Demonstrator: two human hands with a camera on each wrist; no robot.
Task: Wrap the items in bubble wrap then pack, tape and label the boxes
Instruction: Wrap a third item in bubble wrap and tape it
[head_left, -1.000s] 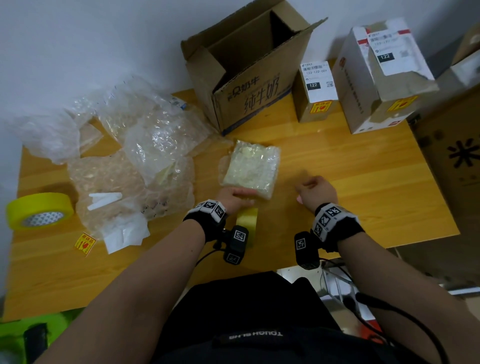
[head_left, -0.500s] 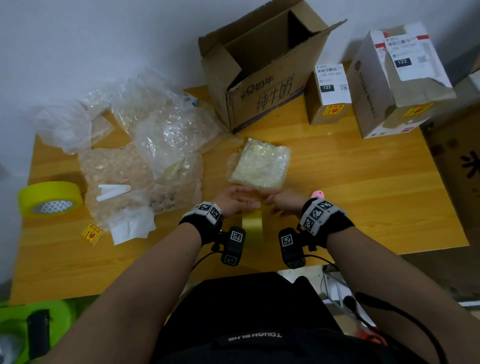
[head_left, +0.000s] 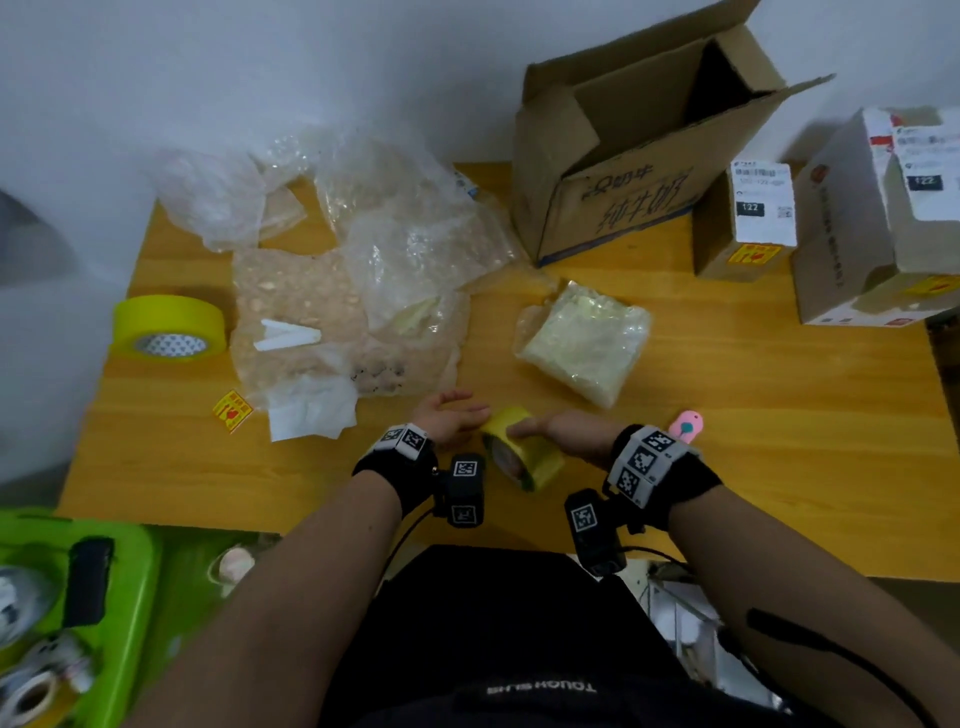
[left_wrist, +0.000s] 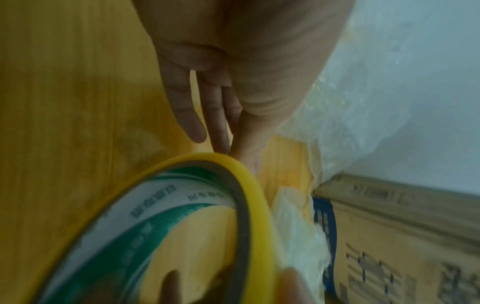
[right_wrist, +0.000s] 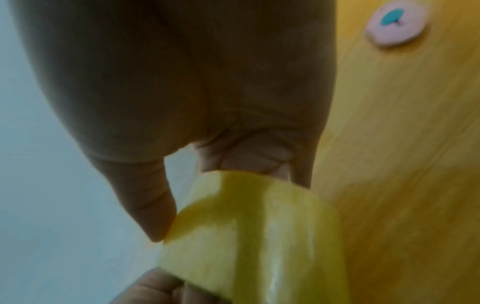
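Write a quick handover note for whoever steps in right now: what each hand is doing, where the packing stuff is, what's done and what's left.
Right hand: grips the small yellow tape roll, tilted up near the wooden table's front edge.
Left hand: open, fingers straight beside that roll, holding nothing.
Bubble-wrapped pale bundle lies in front of the open brown cardboard box.
Spare large yellow tape roll sits far left; loose bubble wrap sheets are beside it.
Done: the bundle is wrapped; two small labelled boxes stand at the right.
Left: tape the bundle, put it in the open box, seal and label it.
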